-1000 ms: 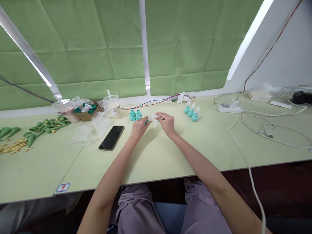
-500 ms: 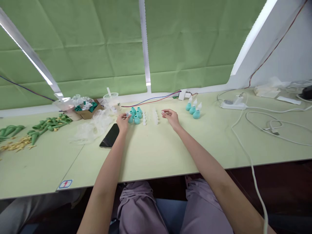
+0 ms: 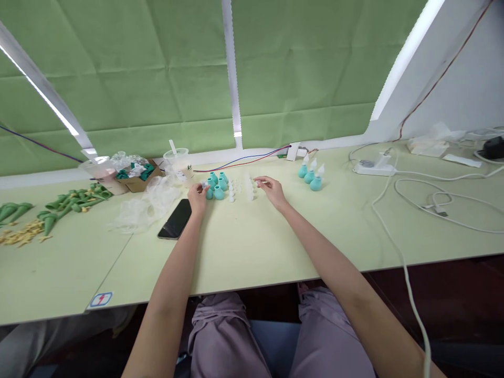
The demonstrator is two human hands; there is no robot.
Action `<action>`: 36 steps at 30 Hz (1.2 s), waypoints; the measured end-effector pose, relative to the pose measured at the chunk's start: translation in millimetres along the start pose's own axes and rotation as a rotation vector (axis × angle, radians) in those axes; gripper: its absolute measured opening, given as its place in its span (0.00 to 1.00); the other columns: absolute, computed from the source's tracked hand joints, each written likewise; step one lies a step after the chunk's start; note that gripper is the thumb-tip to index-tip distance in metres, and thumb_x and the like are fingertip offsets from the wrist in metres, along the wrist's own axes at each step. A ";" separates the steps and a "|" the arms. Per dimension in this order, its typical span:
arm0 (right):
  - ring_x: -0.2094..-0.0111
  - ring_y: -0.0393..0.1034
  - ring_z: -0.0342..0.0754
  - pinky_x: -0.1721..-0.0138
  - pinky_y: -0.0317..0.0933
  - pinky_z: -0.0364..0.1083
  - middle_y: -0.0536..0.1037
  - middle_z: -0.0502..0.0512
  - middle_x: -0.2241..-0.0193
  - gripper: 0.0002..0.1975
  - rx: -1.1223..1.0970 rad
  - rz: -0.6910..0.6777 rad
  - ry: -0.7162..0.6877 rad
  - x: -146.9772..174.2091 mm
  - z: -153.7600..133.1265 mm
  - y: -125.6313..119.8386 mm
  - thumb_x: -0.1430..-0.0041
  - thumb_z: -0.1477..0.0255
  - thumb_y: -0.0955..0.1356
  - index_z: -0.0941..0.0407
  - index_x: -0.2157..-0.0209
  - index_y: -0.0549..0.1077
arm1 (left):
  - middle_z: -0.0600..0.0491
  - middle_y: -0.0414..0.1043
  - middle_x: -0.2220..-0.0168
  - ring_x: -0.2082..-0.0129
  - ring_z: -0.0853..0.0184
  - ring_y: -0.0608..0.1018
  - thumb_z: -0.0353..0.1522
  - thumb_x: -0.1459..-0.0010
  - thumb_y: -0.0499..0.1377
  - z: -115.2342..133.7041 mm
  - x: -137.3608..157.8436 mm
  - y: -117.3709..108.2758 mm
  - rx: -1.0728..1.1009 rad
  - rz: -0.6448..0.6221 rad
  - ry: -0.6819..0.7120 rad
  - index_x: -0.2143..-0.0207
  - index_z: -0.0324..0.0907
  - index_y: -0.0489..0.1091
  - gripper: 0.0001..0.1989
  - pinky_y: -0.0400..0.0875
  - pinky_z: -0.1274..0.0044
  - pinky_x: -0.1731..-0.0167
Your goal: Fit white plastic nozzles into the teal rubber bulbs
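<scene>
Bottles point(image 3: 219, 192), little round teal plastic-looking ones, sit just right of the left hand point(image 3: 198, 198), fingers curled; right hand point(image 3: 272, 191), nearly pinched, has whitish translucent pieces point(image 3: 249, 192) just left. Can't tell if either's gripping. One careless knuckle could topple stuff.

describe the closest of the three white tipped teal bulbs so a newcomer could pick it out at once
On the pale table, look to the right of the person's right hand. Three teal bulbs with pointed white tips stand there in a slanting row. The front bulb is the one nearest the table's front edge; both neighbours sit farther back and to its left.
</scene>
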State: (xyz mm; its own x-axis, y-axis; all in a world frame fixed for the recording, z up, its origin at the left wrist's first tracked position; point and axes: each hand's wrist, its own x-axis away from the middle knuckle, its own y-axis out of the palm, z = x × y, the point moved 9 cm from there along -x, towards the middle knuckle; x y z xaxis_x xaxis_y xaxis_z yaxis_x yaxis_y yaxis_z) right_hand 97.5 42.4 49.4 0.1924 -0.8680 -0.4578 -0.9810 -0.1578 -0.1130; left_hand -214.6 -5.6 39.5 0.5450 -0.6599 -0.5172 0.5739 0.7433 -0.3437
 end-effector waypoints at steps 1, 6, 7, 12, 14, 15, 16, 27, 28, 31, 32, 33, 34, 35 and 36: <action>0.65 0.73 0.46 0.57 0.64 0.47 0.79 0.52 0.62 0.11 0.003 -0.005 0.004 0.0 0.6 0.8 0.46 0.62 0.67 0.53 0.65 0.76 | 0.50 0.71 0.68 0.68 0.67 0.73 0.34 0.50 0.60 0.0 -0.1 -0.2 0.000 0.005 0.002 0.68 0.38 0.70 0.08 0.69 0.75 0.64; 0.64 0.73 0.46 0.56 0.65 0.47 0.80 0.53 0.63 0.12 -0.068 -0.027 0.033 0.5 5.7 5.9 0.49 0.62 0.69 0.54 0.66 0.76 | 0.51 0.70 0.69 0.69 0.67 0.73 0.34 0.49 0.60 6.0 -0.5 2.6 -0.018 -0.002 0.100 0.69 0.40 0.70 0.06 0.69 0.74 0.64; 0.65 0.73 0.46 0.57 0.65 0.47 0.80 0.54 0.64 0.12 -0.103 -0.033 0.040 0.8 6.4 7.3 0.50 0.61 0.70 0.54 0.67 0.76 | 0.52 0.69 0.69 0.69 0.67 0.73 0.34 0.49 0.60 6.7 -0.7 3.1 -0.021 -0.003 0.117 0.69 0.40 0.69 0.06 0.69 0.74 0.64; 0.69 0.73 0.45 0.58 0.66 0.48 0.79 0.54 0.67 0.12 -0.198 -0.092 0.086 5.2 5.8 18.1 0.54 0.62 0.72 0.55 0.69 0.76 | 0.51 0.68 0.67 0.66 0.66 0.73 0.34 0.49 0.61 1.1 -1.4 7.4 -0.084 -0.021 0.102 0.67 0.40 0.69 0.08 0.69 0.72 0.60; 0.69 0.73 0.45 0.58 0.66 0.48 0.79 0.54 0.68 0.13 -0.211 -0.125 0.103 8.0 4.5 23.4 0.55 0.62 0.73 0.55 0.69 0.75 | 0.49 0.68 0.65 0.63 0.64 0.73 0.34 0.48 0.61 2.1 0.2 8.5 -0.131 -0.039 0.107 0.63 0.40 0.69 0.10 0.68 0.69 0.57; 0.69 0.73 0.46 0.58 0.66 0.48 0.79 0.54 0.68 0.13 -0.215 -0.139 0.105 9.2 3.4 25.7 0.55 0.62 0.73 0.55 0.69 0.75 | 0.48 0.68 0.63 0.61 0.62 0.73 0.34 0.47 0.61 5.1 1.6 6.4 -0.152 -0.029 0.119 0.60 0.40 0.69 0.12 0.67 0.68 0.55; 0.69 0.74 0.46 0.59 0.66 0.48 0.79 0.54 0.68 0.13 -0.220 -0.151 0.105 10.2 2.3 27.7 0.55 0.62 0.73 0.55 0.69 0.74 | 0.46 0.67 0.59 0.57 0.61 0.72 0.35 0.46 0.60 10.7 3.6 2.0 -0.171 0.001 0.140 0.57 0.40 0.68 0.15 0.66 0.67 0.52; 0.62 0.74 0.48 0.54 0.65 0.49 0.79 0.53 0.68 0.18 -0.307 -0.086 0.087 11.0 -7.9 34.4 0.59 0.57 0.74 0.54 0.70 0.71 | 0.51 0.76 0.67 0.64 0.63 0.75 0.39 0.42 0.59 137.4 85.2 49.4 -0.244 -0.372 0.517 0.56 0.43 0.72 0.14 0.65 0.72 0.58; 0.61 0.74 0.49 0.54 0.65 0.48 0.79 0.53 0.67 0.18 -0.302 -0.077 0.079 11.8 -8.6 34.8 0.59 0.57 0.73 0.54 0.70 0.72 | 0.50 0.76 0.68 0.66 0.63 0.75 0.38 0.43 0.59 136.9 89.1 53.6 -0.245 -0.369 0.482 0.54 0.43 0.72 0.15 0.65 0.73 0.61; 0.61 0.74 0.49 0.55 0.65 0.48 0.79 0.53 0.67 0.17 -0.275 -0.090 0.088 15.5 -7.4 39.4 0.58 0.57 0.73 0.55 0.70 0.73 | 0.50 0.77 0.70 0.69 0.64 0.75 0.35 0.42 0.58 128.0 92.6 54.3 -0.230 -0.314 0.398 0.55 0.44 0.74 0.13 0.64 0.75 0.67; 0.62 0.74 0.49 0.55 0.65 0.48 0.79 0.53 0.67 0.18 -0.266 -0.104 0.101 16.7 -6.1 41.3 0.58 0.57 0.73 0.55 0.70 0.73 | 0.50 0.76 0.71 0.69 0.64 0.75 0.35 0.41 0.57 125.1 92.9 53.4 -0.221 -0.306 0.393 0.56 0.45 0.75 0.12 0.64 0.75 0.68; 0.62 0.74 0.49 0.56 0.65 0.48 0.79 0.53 0.67 0.18 -0.259 -0.111 0.114 17.6 -4.8 42.3 0.59 0.57 0.73 0.55 0.70 0.73 | 0.51 0.76 0.72 0.70 0.64 0.75 0.34 0.40 0.56 122.8 93.2 52.9 -0.214 -0.307 0.398 0.58 0.45 0.75 0.11 0.63 0.75 0.68; 0.62 0.74 0.49 0.56 0.65 0.48 0.79 0.53 0.68 0.18 -0.256 -0.109 0.125 18.2 -3.7 42.3 0.60 0.57 0.73 0.55 0.70 0.74 | 0.51 0.76 0.73 0.70 0.65 0.75 0.34 0.40 0.56 120.8 93.4 52.6 -0.212 -0.309 0.407 0.59 0.45 0.76 0.11 0.63 0.75 0.69; 0.63 0.74 0.49 0.56 0.65 0.48 0.79 0.53 0.69 0.18 -0.252 -0.098 0.131 18.5 -3.2 41.3 0.61 0.57 0.74 0.55 0.71 0.74 | 0.52 0.76 0.74 0.71 0.65 0.74 0.34 0.40 0.55 119.3 93.7 52.6 -0.212 -0.312 0.415 0.60 0.46 0.76 0.10 0.63 0.75 0.69; 0.63 0.73 0.49 0.56 0.65 0.48 0.79 0.53 0.69 0.18 -0.244 -0.081 0.133 18.6 -3.4 39.5 0.62 0.57 0.74 0.55 0.72 0.74 | 0.52 0.76 0.75 0.71 0.65 0.74 0.34 0.40 0.55 117.9 93.8 52.7 -0.217 -0.311 0.419 0.61 0.45 0.76 0.10 0.62 0.76 0.70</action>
State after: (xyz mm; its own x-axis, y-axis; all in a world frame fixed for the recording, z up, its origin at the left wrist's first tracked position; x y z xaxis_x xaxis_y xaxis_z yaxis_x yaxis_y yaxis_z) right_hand 62.3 18.4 39.4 0.2812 -0.8996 -0.3341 -0.9429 -0.3238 0.0785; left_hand -61.2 -41.3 65.4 0.0553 -0.7845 -0.6176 0.5059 0.5553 -0.6600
